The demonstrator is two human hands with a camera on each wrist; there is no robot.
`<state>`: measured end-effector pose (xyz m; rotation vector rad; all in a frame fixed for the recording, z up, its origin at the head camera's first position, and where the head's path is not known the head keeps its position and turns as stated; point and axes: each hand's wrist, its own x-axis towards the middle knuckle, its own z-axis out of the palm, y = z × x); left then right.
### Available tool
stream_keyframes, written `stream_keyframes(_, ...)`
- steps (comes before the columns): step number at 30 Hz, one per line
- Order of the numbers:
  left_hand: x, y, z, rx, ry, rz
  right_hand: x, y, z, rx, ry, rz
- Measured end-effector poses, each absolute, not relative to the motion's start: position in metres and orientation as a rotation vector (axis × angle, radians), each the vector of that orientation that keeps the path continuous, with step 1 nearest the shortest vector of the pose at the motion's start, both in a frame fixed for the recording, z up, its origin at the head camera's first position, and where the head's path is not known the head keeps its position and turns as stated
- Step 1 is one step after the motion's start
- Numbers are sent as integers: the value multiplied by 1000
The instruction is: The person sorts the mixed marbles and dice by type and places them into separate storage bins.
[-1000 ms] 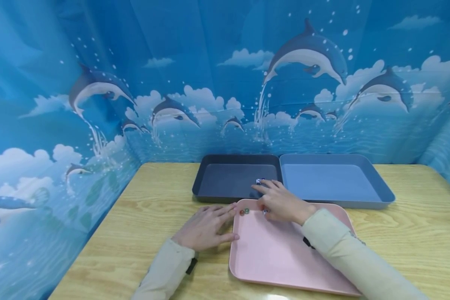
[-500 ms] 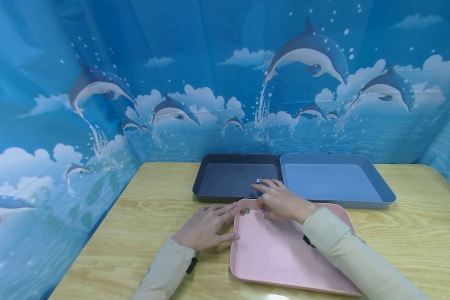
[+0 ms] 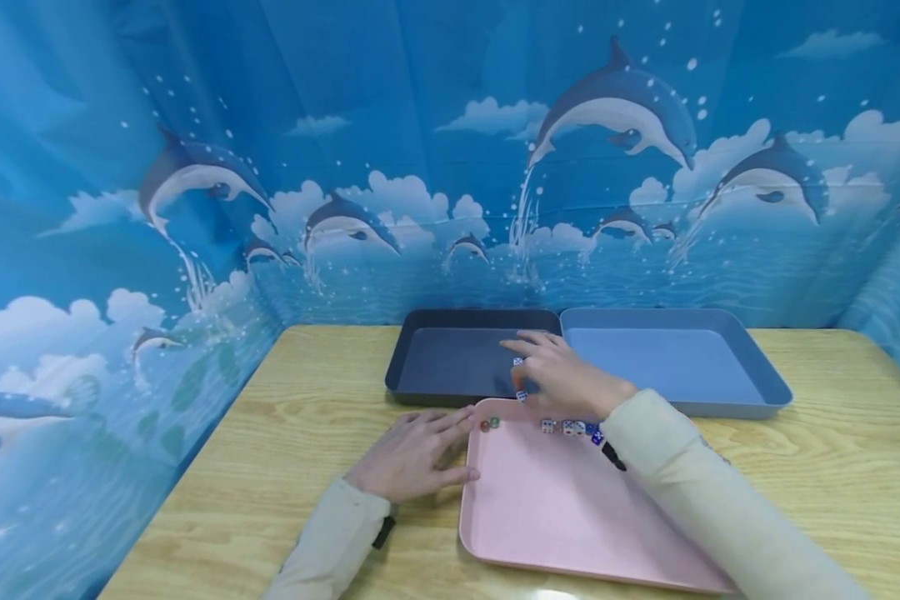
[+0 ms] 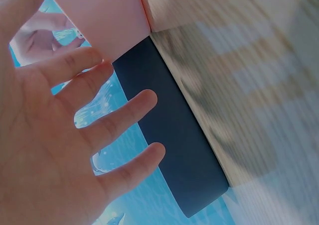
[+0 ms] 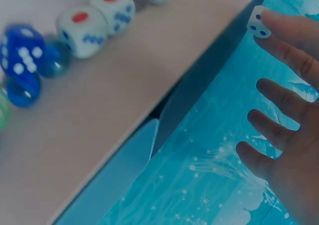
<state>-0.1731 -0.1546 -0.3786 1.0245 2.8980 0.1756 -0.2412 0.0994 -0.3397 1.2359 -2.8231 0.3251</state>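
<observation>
Between thumb and index finger, my right hand (image 3: 570, 379) pinches a white die (image 5: 257, 22) with blue pips, over the near edge of the black tray (image 3: 450, 358). Its other fingers are spread. Another die (image 3: 517, 362) shows in that tray, just past the fingers. Below the right wrist, a row of white dice (image 3: 567, 427), a blue die (image 3: 597, 437) and marbles lies along the far side of the pink tray (image 3: 540, 508). My left hand (image 3: 414, 454) lies at the pink tray's left rim, fingers extended, fingertips at the edge.
A red marble (image 3: 484, 426) and a green marble (image 3: 494, 422) sit in the pink tray's far left corner. Beside the black tray stands a blue-grey tray (image 3: 652, 358). A dolphin-print curtain (image 3: 420, 167) hangs behind the wooden table (image 3: 270, 425).
My right hand has risen from the pink tray and moved forward to the black tray with the die, uncovering the row of dice. My left hand has stayed in place.
</observation>
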Motion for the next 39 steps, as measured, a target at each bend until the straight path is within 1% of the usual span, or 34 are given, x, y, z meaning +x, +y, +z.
stream_keyframes(7, -172, -155, -379, 1010, 2895, 180, -259, 99, -329, 1192, -2827, 252)
stream_keyframes(14, -173, -154, -379, 1008, 2894, 185, -278, 100, -324, 1076, -2934, 260)
stream_keyframes(25, -173, -155, -378, 1000, 2899, 180, -310, 104, -334, 862, -3148, 294)
stream_keyframes(31, -172, -154, -378, 994, 2897, 170, -314, 105, -336, 818, -3187, 265)
stream_keyframes(39, -173, -155, -379, 1007, 2899, 177, -311, 104, -335, 850, -3163, 285)
